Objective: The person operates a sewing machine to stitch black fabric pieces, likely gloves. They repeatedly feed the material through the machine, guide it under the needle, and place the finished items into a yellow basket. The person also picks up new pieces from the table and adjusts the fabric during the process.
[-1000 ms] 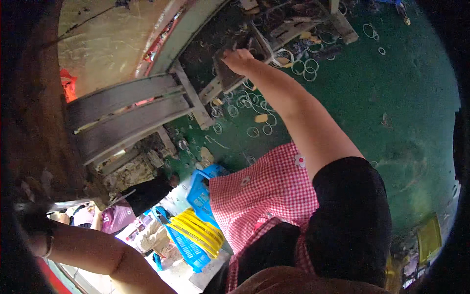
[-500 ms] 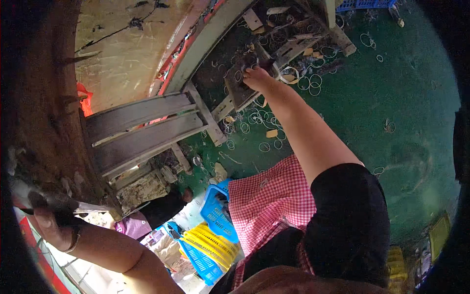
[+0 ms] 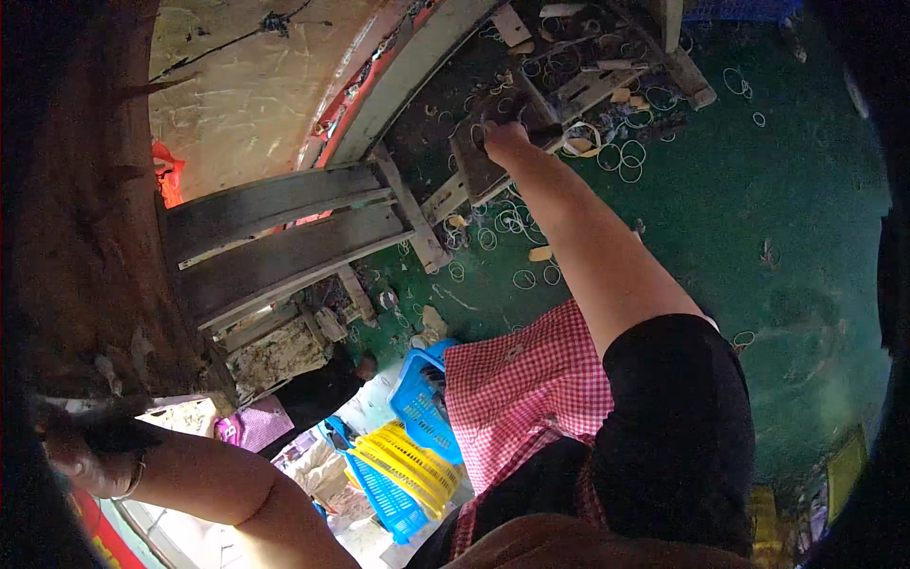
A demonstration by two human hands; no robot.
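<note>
Rightward, green floor (image 3: 701,228) spreads past the hands (image 3: 504,142) and wooden board's edge (image 3: 482,192).

The green floor (image 3: 701,218) spreads to the right of the slatted wooden frame (image 3: 294,249). Pale rings (image 3: 514,220) lie scattered on it just right of that frame, some overlapping, with a flat tan piece (image 3: 540,253) among them. Farther up and to the right of the frame lie more rings near other tan bits (image 3: 621,96); a few rings rest well apart from it.
</note>
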